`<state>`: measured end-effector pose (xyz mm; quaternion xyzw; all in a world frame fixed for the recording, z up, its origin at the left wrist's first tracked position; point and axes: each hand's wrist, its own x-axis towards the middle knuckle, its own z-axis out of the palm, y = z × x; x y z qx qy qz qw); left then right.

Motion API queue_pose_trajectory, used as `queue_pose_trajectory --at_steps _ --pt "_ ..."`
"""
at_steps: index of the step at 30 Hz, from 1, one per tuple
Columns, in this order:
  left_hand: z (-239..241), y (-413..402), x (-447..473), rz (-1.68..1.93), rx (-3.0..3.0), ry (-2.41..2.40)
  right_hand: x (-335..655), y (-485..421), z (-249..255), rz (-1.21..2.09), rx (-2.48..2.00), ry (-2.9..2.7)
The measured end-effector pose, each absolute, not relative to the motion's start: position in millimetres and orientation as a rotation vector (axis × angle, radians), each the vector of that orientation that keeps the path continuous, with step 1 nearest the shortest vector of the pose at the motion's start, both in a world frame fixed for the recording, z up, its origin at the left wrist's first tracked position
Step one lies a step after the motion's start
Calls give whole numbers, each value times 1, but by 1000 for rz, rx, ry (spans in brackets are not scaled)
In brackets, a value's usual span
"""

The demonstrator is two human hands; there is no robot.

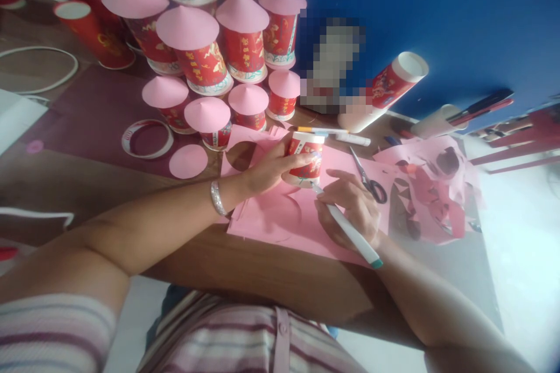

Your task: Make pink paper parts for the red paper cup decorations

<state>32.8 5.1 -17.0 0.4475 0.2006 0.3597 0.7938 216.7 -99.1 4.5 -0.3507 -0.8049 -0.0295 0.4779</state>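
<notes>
My left hand (273, 166) is wrapped round a red paper cup (307, 158) with gold and white print, holding it just above a stack of pink paper sheets (271, 215). In my right hand (350, 204) is a white marker (350, 232) with a green end; its tip meets or nearly meets the pale band at the cup's lower edge. Black-handled scissors (371, 183) lie on the pink paper beside my right hand. Behind the cup rest an orange-and-white pen (321, 130) and a white marker (353, 139).
Several red cups with pink paper cones (187, 29) stand at the back left, some stacked. A tape roll (147, 140) and a pink disc (188, 161) lie left. Pink paper scraps (437, 186) and a pen holder (437, 120) are at right. A blue wall (437, 11) rises behind.
</notes>
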Motion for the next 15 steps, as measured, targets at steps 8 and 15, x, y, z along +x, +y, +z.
queue_pose_trajectory --at_steps 8,15 --pt "-22 6 30 748 890 398 216 -99 9 31 -799 -2025" --pt "-22 8 30 730 888 391 216 -101 4 48 -811 -2019"
